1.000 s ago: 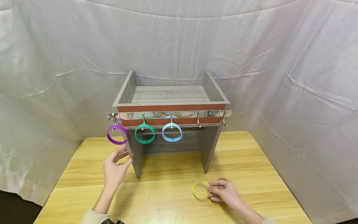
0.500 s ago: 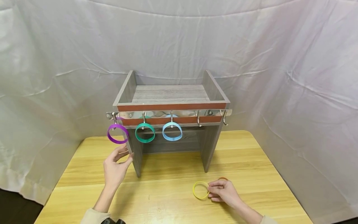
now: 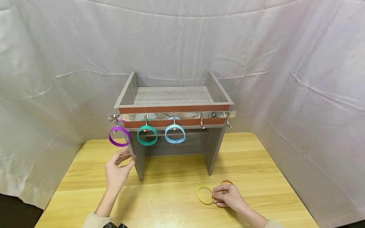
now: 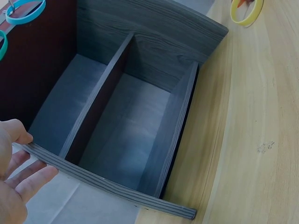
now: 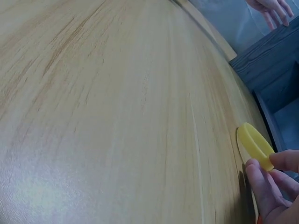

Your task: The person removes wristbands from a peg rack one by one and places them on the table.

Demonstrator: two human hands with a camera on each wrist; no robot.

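My left hand [image 3: 117, 172] grips the front edge of the left side panel [image 3: 138, 169] of a grey wooden shelf unit, thumb on one face and fingers on the other. Low over the table at the front right, my right hand [image 3: 230, 197] pinches a yellow silicone wristband [image 5: 252, 143] between thumb and fingers. Just behind that hand lies an orange wristband [image 3: 227, 181], partly hidden by it. A purple wristband [image 3: 119, 145], a green one [image 3: 147, 143] and a light blue one [image 3: 175, 141] hang from the left three hooks of the unit's metal rail [image 3: 188, 116].
Two bare hooks, one right of centre [image 3: 202, 123] and one at the right end [image 3: 229, 122], stick out from the rail. The unit stands on a light wooden table [image 3: 162, 209]. Grey curtains [image 3: 182, 44] enclose the back and sides.
My right hand and the yellow wristband have shifted very slightly toward me, and more of the orange wristband shows. The left hand keeps its hold on the panel.
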